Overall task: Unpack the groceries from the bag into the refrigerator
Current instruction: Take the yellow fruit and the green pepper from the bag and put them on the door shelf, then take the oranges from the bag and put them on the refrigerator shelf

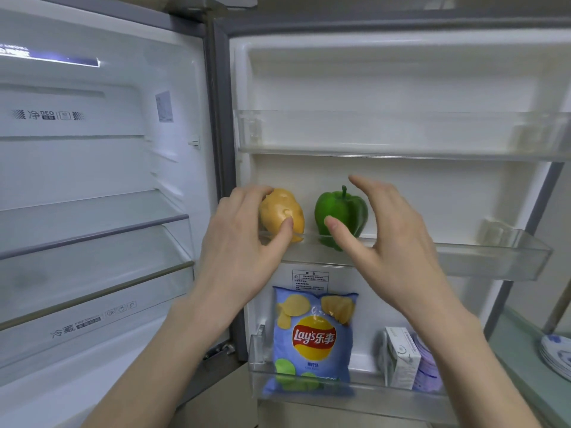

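The refrigerator [92, 180] stands open, its door shelves facing the camera. On the middle door shelf [463, 257] a potato [282, 211] sits just beside a green bell pepper [340, 211], the pepper at its 3 o'clock. The left hand [244, 242] wraps the potato, thumb and fingers touching it. The right hand [392, 230] is spread wide around the pepper, thumb just in front of it, not gripping. On the lower door shelf [309, 393], at 6 o'clock, stands a blue chip bag [312, 341], with small cartons [404, 356] at its 3 o'clock.
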`<state>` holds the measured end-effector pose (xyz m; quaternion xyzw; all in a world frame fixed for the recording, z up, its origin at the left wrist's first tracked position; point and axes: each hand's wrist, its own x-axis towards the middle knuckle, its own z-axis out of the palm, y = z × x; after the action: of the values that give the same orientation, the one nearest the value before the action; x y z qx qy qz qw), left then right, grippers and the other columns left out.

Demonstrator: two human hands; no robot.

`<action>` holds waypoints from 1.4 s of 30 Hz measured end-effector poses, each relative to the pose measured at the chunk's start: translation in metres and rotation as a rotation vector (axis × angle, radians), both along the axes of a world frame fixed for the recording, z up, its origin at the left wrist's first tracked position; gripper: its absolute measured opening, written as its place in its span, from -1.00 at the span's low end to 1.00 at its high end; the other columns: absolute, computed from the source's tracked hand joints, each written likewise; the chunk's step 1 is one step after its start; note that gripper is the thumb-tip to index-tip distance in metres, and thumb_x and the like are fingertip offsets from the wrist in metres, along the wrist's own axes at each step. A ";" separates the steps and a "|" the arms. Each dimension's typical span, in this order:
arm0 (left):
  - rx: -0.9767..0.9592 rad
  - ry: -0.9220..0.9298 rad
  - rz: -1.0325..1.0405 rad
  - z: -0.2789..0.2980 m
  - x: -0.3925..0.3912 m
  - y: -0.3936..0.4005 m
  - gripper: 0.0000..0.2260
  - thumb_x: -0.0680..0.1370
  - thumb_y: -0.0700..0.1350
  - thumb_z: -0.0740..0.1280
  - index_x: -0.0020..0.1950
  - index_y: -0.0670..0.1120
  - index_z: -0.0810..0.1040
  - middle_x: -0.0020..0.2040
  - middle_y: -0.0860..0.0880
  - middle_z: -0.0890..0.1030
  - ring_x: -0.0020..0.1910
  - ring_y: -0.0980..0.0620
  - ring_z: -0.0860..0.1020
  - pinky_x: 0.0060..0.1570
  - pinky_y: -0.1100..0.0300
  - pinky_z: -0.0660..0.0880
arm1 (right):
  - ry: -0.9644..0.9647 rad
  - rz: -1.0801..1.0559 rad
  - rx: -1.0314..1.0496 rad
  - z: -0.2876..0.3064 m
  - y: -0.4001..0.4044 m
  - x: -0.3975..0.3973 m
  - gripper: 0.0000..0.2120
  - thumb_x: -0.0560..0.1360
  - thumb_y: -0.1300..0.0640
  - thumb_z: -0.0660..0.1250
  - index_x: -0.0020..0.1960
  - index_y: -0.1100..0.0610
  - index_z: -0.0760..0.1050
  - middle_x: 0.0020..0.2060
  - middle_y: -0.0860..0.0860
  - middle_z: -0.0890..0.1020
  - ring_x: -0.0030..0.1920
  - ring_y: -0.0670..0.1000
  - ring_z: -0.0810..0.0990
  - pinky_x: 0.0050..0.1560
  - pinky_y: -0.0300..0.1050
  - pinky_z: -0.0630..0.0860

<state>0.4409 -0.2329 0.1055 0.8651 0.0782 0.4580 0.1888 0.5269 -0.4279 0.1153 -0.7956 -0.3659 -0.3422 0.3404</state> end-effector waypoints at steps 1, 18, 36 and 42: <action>0.022 -0.011 -0.005 -0.002 -0.004 -0.001 -0.60 0.57 0.10 0.39 0.38 0.05 0.48 0.24 0.09 0.53 0.21 0.08 0.47 0.06 0.24 0.31 | -0.034 -0.015 0.000 -0.004 0.001 -0.005 -0.43 0.59 -0.19 0.33 0.50 0.07 0.41 0.34 -0.01 0.56 0.32 0.04 0.54 0.31 -0.03 0.42; 0.175 -0.021 -0.347 -0.082 -0.054 -0.016 -0.58 0.57 0.04 0.36 0.37 -0.12 0.55 0.33 -0.06 0.56 0.36 -0.14 0.50 0.34 -0.03 0.42 | -0.110 -0.649 -0.206 -0.076 -0.047 -0.138 -0.43 0.63 -0.20 0.28 0.47 0.15 0.48 0.41 0.09 0.56 0.50 0.16 0.44 0.48 0.21 0.37; 0.202 0.061 -0.984 -0.143 -0.139 -0.216 -0.54 0.61 0.08 0.33 0.43 -0.15 0.52 0.36 -0.09 0.55 0.43 -0.14 0.47 0.40 -0.10 0.41 | 0.162 -1.206 -0.168 -0.146 -0.218 -0.363 -0.43 0.62 -0.16 0.29 0.50 0.16 0.43 0.43 0.05 0.52 0.51 0.11 0.43 0.48 0.13 0.38; 0.087 0.123 -1.264 -0.159 -0.212 -0.324 -0.55 0.61 0.07 0.32 0.43 -0.12 0.52 0.36 -0.03 0.55 0.40 -0.06 0.48 0.38 0.02 0.42 | 0.201 -1.438 -0.144 -0.168 -0.275 -0.472 -0.44 0.61 -0.15 0.31 0.48 0.17 0.46 0.40 0.06 0.55 0.45 0.14 0.50 0.40 0.21 0.44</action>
<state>0.2292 -0.5570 -0.0530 0.7757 -0.4556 0.2104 0.3826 0.0551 -0.7034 -0.0524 -0.8874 0.2585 -0.3816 0.0104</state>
